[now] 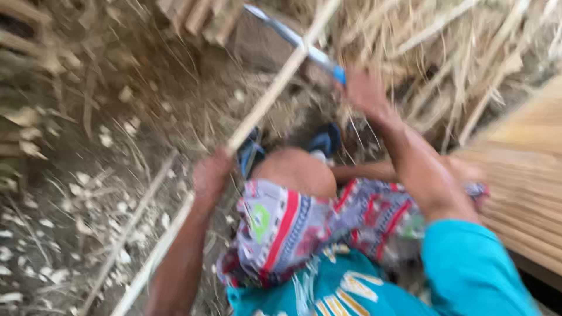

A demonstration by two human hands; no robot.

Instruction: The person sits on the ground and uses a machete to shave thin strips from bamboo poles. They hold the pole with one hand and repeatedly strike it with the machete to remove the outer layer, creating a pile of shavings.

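Head view, and it's a blurred frame, so some detail is lost. Two hands in play. The left hand (pixel 212 171) is wrapped in a fist around one long pale stick (pixel 275 90), gripping it at mid-length; that stick runs from the lower left, below the left hand, up past it to the top edge, above and between the hands. The right hand (pixel 364 92) is closed round the blue handle of one knife (pixel 293 38), and the blade stretches up and left from that hand, crossing the stick right where the two meet, well above the left hand. Blade and stick look to be touching there, though the blur makes it hard to be sure.

Below the hands, one bare knee (pixel 298 169) sticks up, with patterned cloth (pixel 293 228) in red, blue and white draped under it. Two blue sandals (pixel 325 140) show just beyond the knee, between the two forearms. A teal sleeve (pixel 468 263) covers the right upper arm.

Left of the left hand, a second thin stick (pixel 132 225) lies on the ground (pixel 76 193), roughly parallel to the held one, among too many pale chips to count. Right of the right hand, a stack of flat pale strips (pixel 521 175); behind it, a tangle of dry stalks (pixel 462 52).
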